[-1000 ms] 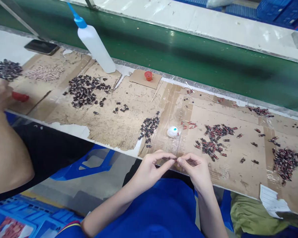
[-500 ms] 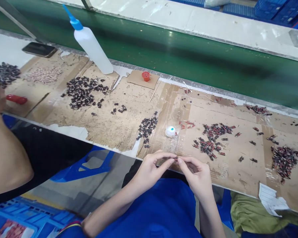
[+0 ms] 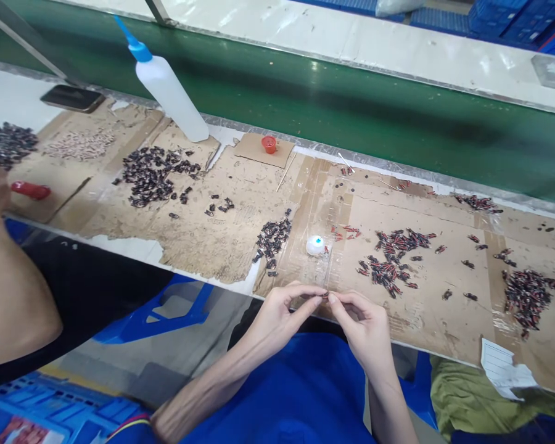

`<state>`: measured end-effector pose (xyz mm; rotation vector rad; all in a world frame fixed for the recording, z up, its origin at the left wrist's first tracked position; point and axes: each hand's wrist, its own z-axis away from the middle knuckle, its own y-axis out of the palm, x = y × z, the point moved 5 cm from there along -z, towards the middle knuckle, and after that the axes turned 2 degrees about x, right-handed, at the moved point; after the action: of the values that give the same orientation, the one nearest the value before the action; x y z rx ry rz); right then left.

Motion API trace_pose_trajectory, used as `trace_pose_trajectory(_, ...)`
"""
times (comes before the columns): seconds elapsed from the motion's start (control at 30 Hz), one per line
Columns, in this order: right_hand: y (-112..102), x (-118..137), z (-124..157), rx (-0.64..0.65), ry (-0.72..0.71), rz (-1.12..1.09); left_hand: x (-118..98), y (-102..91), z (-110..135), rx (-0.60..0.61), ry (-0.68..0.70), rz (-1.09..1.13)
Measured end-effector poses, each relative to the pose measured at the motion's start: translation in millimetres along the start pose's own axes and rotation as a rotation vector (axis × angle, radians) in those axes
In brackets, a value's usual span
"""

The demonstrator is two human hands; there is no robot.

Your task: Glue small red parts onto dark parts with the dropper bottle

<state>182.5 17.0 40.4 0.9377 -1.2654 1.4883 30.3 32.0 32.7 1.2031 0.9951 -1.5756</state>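
Note:
At the front edge of the cardboard-covered bench, my left hand [image 3: 284, 314] and my right hand [image 3: 363, 324] meet fingertip to fingertip. Both pinch one small dark and red part [image 3: 324, 296], mostly hidden by the fingers. Just beyond them stands a small white bottle [image 3: 315, 245] with a blue tip. Right of it lies a scattered pile of black and red parts [image 3: 393, 262], with a few loose red pieces [image 3: 346, 232] nearer the bottle. A heap of black parts [image 3: 274, 240] lies to the left of the bottle.
A tall white squeeze bottle [image 3: 173, 98] stands at the back left, near a red cup [image 3: 269, 145] on a cardboard piece. Another pile of parts [image 3: 530, 299] lies far right. A co-worker's arm [image 3: 13, 277] reaches in at left, beside a red tube [image 3: 30, 190]. A green belt [image 3: 305, 102] runs behind.
The view has shifted very slightly. Both hands keep the same pinch on the small part, and nothing on the bench has visibly moved.

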Motion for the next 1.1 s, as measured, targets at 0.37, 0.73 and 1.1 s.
trace_pose_trajectory(0.37,1.6,8.5,-0.4,-0.006,-0.079,0.076,-1.6,-0.5,-0.4,-0.029,0.026,-0.014)
trace_pose_trajectory(0.73,7.6,-17.7,-1.5,0.087,0.137,-0.201,9.2,9.0,-5.4,-0.020,0.011,0.013)
trace_pose_trajectory(1.1,-64.1,-20.7,-4.9,-0.652,-0.011,0.418,-1.2,-13.0,-4.4,-0.150,0.425,-0.455)
